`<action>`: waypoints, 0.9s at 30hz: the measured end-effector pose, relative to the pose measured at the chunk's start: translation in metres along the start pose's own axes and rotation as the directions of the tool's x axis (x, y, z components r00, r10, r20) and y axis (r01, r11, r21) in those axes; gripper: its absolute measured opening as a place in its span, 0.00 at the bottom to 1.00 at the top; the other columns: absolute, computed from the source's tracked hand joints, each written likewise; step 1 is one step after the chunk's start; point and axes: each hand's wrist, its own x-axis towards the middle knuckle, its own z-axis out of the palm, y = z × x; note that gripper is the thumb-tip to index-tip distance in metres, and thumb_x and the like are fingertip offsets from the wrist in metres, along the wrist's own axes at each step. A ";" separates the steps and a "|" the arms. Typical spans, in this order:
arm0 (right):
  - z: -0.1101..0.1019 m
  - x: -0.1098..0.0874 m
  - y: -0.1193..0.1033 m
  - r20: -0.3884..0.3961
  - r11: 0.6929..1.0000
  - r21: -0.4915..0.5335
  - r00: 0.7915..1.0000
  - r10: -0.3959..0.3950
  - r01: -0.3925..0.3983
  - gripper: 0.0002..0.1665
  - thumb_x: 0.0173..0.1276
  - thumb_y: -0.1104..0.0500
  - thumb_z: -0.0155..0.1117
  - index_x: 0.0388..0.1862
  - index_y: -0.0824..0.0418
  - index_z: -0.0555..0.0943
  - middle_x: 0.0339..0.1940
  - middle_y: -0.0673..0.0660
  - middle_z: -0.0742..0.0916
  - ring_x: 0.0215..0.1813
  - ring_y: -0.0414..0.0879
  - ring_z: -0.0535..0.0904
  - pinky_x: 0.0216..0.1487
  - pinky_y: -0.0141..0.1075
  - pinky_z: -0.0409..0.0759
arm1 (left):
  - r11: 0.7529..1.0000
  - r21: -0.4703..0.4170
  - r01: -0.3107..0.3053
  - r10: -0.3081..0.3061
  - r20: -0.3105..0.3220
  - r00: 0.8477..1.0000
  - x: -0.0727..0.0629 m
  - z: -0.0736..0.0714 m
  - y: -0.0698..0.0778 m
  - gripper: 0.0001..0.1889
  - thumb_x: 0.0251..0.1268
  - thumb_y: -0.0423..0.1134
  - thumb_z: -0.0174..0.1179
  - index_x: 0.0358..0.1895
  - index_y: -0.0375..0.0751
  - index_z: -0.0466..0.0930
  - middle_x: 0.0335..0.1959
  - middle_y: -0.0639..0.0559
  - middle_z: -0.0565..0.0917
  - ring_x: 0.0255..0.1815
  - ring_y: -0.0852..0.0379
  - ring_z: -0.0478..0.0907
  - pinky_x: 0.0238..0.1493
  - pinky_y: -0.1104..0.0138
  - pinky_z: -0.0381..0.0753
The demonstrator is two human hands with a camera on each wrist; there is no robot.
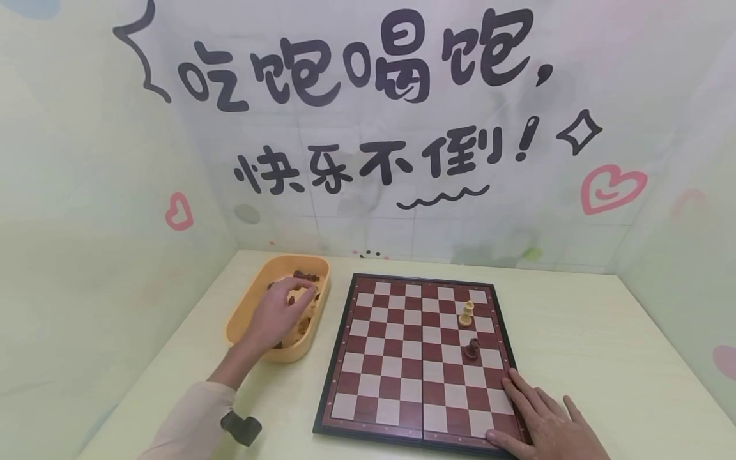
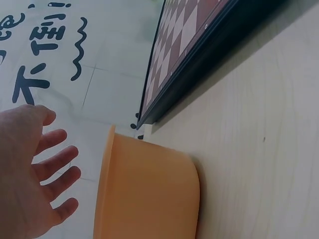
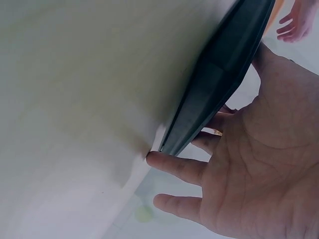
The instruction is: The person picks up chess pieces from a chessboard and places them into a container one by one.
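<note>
Left hand point(image 1: 278, 315): fingers loosely spread, gripping nothing, above one bin point(image 1: 296, 352); several pieces point(image 1: 306, 276) beneath them, partly hidden, count unclear. Right hand point(image 1: 551, 427): fingers extended, touching one board's point(image 1: 397, 348) edge; one pale piece point(image 1: 465, 319), one dark piece point(image 1: 472, 351) beyond fingertips.

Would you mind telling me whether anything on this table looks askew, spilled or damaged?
Nothing stands out: the chessboard lies flat, its pale piece and dark piece stand upright, and other pieces lie inside the tub under the left hand. No spill or damage shows.
</note>
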 end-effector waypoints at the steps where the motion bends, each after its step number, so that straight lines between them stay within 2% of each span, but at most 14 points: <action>1: 0.000 0.000 0.000 0.001 1.000 0.000 1.000 0.000 0.000 0.57 0.56 0.20 0.63 0.73 0.57 0.74 0.74 0.57 0.73 0.61 0.65 0.78 0.60 0.72 0.65 | 1.000 -0.002 0.008 -0.008 0.001 1.000 0.000 0.001 0.001 0.19 0.77 0.50 0.58 0.56 0.38 0.83 0.58 0.43 0.81 0.60 0.40 0.75 0.57 0.47 0.78; 3: 0.000 0.000 0.000 0.000 1.000 0.001 1.000 -0.001 0.001 0.57 0.56 0.20 0.63 0.73 0.57 0.74 0.74 0.57 0.73 0.61 0.65 0.77 0.60 0.72 0.65 | 1.000 0.001 0.013 -0.013 0.002 1.000 0.000 0.004 0.003 0.18 0.77 0.49 0.58 0.56 0.38 0.83 0.57 0.44 0.81 0.48 0.41 0.78 0.49 0.50 0.80; 4: 0.000 0.000 0.000 0.000 1.000 0.001 1.000 -0.001 0.001 0.57 0.56 0.20 0.63 0.73 0.57 0.74 0.74 0.57 0.73 0.61 0.65 0.77 0.60 0.72 0.65 | 1.000 0.011 0.013 -0.013 0.001 1.000 0.000 0.005 0.004 0.18 0.77 0.49 0.58 0.56 0.38 0.83 0.57 0.45 0.81 0.48 0.42 0.78 0.49 0.50 0.79; 7: -0.002 0.000 0.000 0.004 1.000 0.001 1.000 -0.002 0.002 0.57 0.57 0.20 0.62 0.73 0.57 0.74 0.74 0.57 0.73 0.61 0.65 0.77 0.60 0.72 0.65 | 1.000 -0.002 0.005 -0.005 -0.002 1.000 0.002 0.009 0.006 0.18 0.77 0.48 0.58 0.56 0.38 0.83 0.57 0.44 0.82 0.50 0.41 0.78 0.52 0.46 0.76; 10: -0.003 0.000 0.000 0.012 1.000 -0.001 1.000 -0.001 0.001 0.57 0.57 0.20 0.62 0.74 0.57 0.73 0.74 0.57 0.73 0.62 0.66 0.77 0.60 0.72 0.64 | 1.000 -0.016 -0.021 0.021 -0.006 1.000 0.003 0.012 0.008 0.17 0.77 0.47 0.58 0.55 0.37 0.83 0.57 0.43 0.82 0.63 0.42 0.74 0.65 0.44 0.69; 15: -0.005 0.001 -0.001 0.016 1.000 -0.003 1.000 -0.006 0.006 0.57 0.57 0.20 0.62 0.74 0.57 0.73 0.74 0.58 0.73 0.62 0.66 0.77 0.60 0.71 0.65 | 0.998 -0.026 -0.052 0.051 -0.019 0.998 0.007 0.017 0.012 0.15 0.76 0.45 0.59 0.52 0.37 0.85 0.56 0.44 0.83 0.62 0.43 0.75 0.64 0.45 0.70; 22: -0.006 0.002 0.000 0.035 1.000 0.002 0.999 -0.002 0.002 0.57 0.57 0.20 0.61 0.74 0.57 0.73 0.75 0.57 0.72 0.64 0.67 0.74 0.61 0.72 0.64 | 0.999 -0.026 -0.026 0.026 0.011 1.000 0.008 0.020 0.019 0.16 0.76 0.46 0.58 0.54 0.39 0.84 0.58 0.45 0.81 0.62 0.43 0.74 0.62 0.45 0.72; 27: -0.006 0.002 0.000 0.046 1.000 0.001 0.999 0.002 -0.002 0.58 0.57 0.19 0.61 0.73 0.57 0.73 0.75 0.58 0.72 0.65 0.67 0.74 0.61 0.72 0.64 | 0.999 -0.027 -0.036 0.036 0.011 0.999 0.009 0.022 0.022 0.16 0.77 0.47 0.58 0.54 0.40 0.84 0.57 0.47 0.82 0.61 0.44 0.75 0.60 0.47 0.74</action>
